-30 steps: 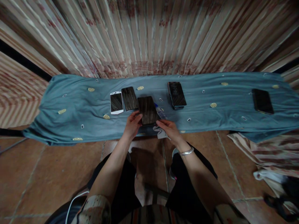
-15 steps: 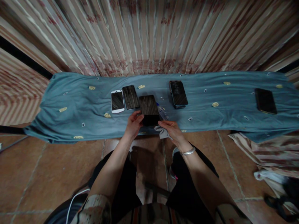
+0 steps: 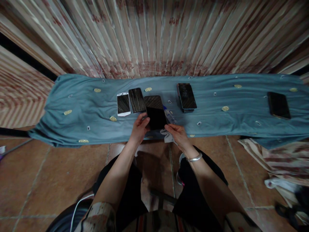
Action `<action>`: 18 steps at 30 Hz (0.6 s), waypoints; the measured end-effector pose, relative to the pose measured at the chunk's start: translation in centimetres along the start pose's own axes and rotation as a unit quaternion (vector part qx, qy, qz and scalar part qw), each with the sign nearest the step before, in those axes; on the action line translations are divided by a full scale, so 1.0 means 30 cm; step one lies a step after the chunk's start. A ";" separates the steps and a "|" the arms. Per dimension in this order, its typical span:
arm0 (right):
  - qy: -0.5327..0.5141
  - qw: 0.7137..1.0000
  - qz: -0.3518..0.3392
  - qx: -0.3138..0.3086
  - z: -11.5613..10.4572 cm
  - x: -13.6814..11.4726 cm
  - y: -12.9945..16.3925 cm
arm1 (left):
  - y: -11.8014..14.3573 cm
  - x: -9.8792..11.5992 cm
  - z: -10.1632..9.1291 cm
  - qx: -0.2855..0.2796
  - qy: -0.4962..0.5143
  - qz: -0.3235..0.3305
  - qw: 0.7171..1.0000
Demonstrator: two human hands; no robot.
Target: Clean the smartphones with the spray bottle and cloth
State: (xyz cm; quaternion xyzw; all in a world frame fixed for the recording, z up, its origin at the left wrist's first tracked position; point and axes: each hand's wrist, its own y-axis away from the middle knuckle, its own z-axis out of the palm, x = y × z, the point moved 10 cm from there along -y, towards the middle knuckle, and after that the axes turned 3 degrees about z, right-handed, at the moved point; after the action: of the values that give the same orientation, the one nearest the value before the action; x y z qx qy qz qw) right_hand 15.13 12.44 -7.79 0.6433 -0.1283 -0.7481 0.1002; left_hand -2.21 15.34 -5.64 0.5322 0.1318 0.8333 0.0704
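A black phone (image 3: 155,111) lies screen up near the front edge of a table covered with a teal cloth (image 3: 79,106). My left hand (image 3: 140,129) grips its lower left corner. My right hand (image 3: 177,134) touches its lower right corner and holds a crumpled grey cloth (image 3: 167,137) under the fingers. A small clear bottle with a blue cap (image 3: 169,115) lies just right of the phone. To its left a second black phone (image 3: 137,100) and a white phone (image 3: 123,103) lie side by side.
A stack of dark phones (image 3: 186,97) lies right of centre and one more black phone (image 3: 278,105) far right. Striped curtains hang behind the table. Tiled floor lies below, with striped fabric and a bag (image 3: 277,183) at the right.
The black phone between my hands has slid a little away from me, up beside the other black phone. Both hands stayed on its lower corners.
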 end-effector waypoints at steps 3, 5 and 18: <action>0.000 1.000 -0.013 0.003 -0.002 -0.011 0.003 | 0.013 -0.002 0.028 -0.036 0.032 -0.021 0.999; -0.003 1.000 -0.017 0.006 -0.003 -0.018 0.004 | 0.020 -0.006 0.040 -0.053 0.048 -0.030 0.997; 0.010 1.000 -0.011 0.011 -0.004 -0.016 0.005 | 0.035 -0.034 0.038 -0.102 0.039 -0.046 0.993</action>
State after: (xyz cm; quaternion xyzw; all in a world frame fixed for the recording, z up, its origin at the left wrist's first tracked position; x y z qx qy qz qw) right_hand 15.32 12.46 -7.30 0.6530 -0.1286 -0.7414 0.0859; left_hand -0.72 14.25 -5.75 0.4831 0.0734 0.8582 0.1575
